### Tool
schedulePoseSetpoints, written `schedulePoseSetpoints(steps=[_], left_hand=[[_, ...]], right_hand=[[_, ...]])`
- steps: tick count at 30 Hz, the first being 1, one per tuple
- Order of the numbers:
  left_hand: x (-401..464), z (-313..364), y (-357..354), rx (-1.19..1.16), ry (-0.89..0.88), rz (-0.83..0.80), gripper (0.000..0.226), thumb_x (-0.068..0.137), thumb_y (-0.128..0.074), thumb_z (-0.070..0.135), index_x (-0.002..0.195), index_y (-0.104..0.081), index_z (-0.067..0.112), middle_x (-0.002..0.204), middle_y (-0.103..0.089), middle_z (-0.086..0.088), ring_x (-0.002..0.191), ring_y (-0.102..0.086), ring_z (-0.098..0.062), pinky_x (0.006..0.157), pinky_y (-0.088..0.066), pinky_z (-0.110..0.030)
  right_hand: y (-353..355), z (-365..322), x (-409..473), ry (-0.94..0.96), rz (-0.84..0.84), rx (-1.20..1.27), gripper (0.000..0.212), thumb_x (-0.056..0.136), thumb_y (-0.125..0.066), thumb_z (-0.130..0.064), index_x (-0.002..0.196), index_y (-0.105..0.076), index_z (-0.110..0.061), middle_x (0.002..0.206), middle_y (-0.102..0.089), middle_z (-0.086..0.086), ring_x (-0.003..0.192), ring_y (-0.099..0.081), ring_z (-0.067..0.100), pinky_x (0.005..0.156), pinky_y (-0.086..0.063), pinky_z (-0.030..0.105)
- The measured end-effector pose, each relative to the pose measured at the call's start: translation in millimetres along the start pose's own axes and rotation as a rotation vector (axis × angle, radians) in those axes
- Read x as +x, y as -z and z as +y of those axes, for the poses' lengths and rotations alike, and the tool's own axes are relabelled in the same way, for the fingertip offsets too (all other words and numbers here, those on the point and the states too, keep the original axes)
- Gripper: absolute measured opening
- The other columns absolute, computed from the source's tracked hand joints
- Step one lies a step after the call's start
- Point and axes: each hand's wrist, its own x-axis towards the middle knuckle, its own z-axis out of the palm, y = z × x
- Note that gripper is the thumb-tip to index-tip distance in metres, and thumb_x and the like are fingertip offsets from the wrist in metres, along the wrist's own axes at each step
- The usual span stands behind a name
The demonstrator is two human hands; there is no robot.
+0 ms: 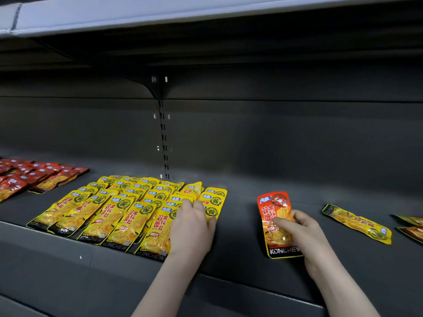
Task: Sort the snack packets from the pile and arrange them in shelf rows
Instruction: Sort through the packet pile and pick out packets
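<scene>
Several yellow snack packets (109, 211) lie in overlapping rows on the dark shelf (240, 225). My left hand (191, 227) rests flat on the right end of these rows, fingers straight on the packets. My right hand (302, 232) pinches an orange-red packet (275, 216) by its right edge, holding it upright and tilted just above the shelf, to the right of the yellow rows. Rows of red packets (27, 175) lie at the far left.
A loose yellow packet (357, 223) lies on the shelf to the right, with a few more packets (412, 227) at the right edge. An upper shelf (160, 12) overhangs. A slotted upright (163, 138) runs down the back wall.
</scene>
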Motion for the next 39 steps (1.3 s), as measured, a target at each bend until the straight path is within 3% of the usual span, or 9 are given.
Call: schedulePoseSetpoints(steps=[6,12,17,24,28,34,39], left_hand=[[4,-25,25,-0.033,0.040,0.126,0.042,0.094,-0.047,0.044,0.124,-0.049,0.014,0.120,-0.052,-0.006,0.113,-0.048,-0.024,0.090,-0.039,-0.031],[21,-95,47,-0.088,0.078,0.215,0.038,0.089,-0.058,0.038,0.113,-0.059,0.009,0.109,-0.059,-0.012,0.105,-0.053,-0.032,0.085,-0.042,-0.038],[36,-188,61,-0.091,0.061,0.238,0.041,0.090,-0.054,0.040,0.121,-0.055,0.013,0.116,-0.057,-0.009,0.111,-0.051,-0.030,0.089,-0.040,-0.036],[55,-368,98,-0.078,0.046,0.230,0.037,0.090,-0.054,0.040,0.119,-0.054,0.017,0.117,-0.056,-0.004,0.111,-0.049,-0.026,0.089,-0.039,-0.035],[67,-451,118,-0.068,0.066,0.247,0.031,0.083,-0.067,0.031,0.104,-0.063,0.008,0.101,-0.061,-0.013,0.098,-0.055,-0.036,0.080,-0.044,-0.041],[95,-528,120,-0.043,0.065,0.273,0.026,0.078,-0.074,0.026,0.093,-0.066,0.006,0.090,-0.065,-0.014,0.083,-0.058,-0.037,0.071,-0.047,-0.043],[130,-562,111,-0.059,0.010,0.298,0.024,0.075,-0.077,0.022,0.089,-0.067,0.006,0.085,-0.064,-0.013,0.079,-0.058,-0.037,0.067,-0.048,-0.042]], right_hand=[[-15,-7,5,0.007,-0.030,0.032,0.010,0.080,-0.068,-0.005,0.089,-0.066,-0.001,0.073,-0.070,0.010,0.061,-0.065,0.021,0.060,-0.050,0.028],[-82,-27,3,0.053,-0.083,0.054,0.015,0.079,-0.068,-0.002,0.093,-0.063,-0.004,0.081,-0.072,0.013,0.060,-0.068,0.020,0.058,-0.051,0.028],[-177,-36,-6,0.089,-0.111,0.035,0.015,0.078,-0.069,-0.002,0.091,-0.064,-0.005,0.070,-0.072,0.008,0.055,-0.068,0.017,0.050,-0.049,0.024],[-348,-35,-34,0.093,-0.086,0.025,0.013,0.078,-0.070,-0.004,0.089,-0.064,-0.008,0.075,-0.071,0.008,0.064,-0.066,0.021,0.059,-0.050,0.028],[-436,-30,-44,0.060,-0.112,0.026,0.013,0.078,-0.070,-0.003,0.087,-0.064,-0.010,0.073,-0.071,0.005,0.059,-0.066,0.017,0.055,-0.050,0.025],[-533,-18,-40,0.043,-0.151,0.027,0.012,0.078,-0.068,0.000,0.083,-0.064,-0.010,0.061,-0.070,0.000,0.050,-0.065,0.012,0.049,-0.050,0.021],[-585,-3,-20,0.037,-0.097,-0.031,0.012,0.078,-0.069,0.000,0.088,-0.064,-0.005,0.079,-0.069,0.011,0.065,-0.065,0.023,0.063,-0.053,0.032]])
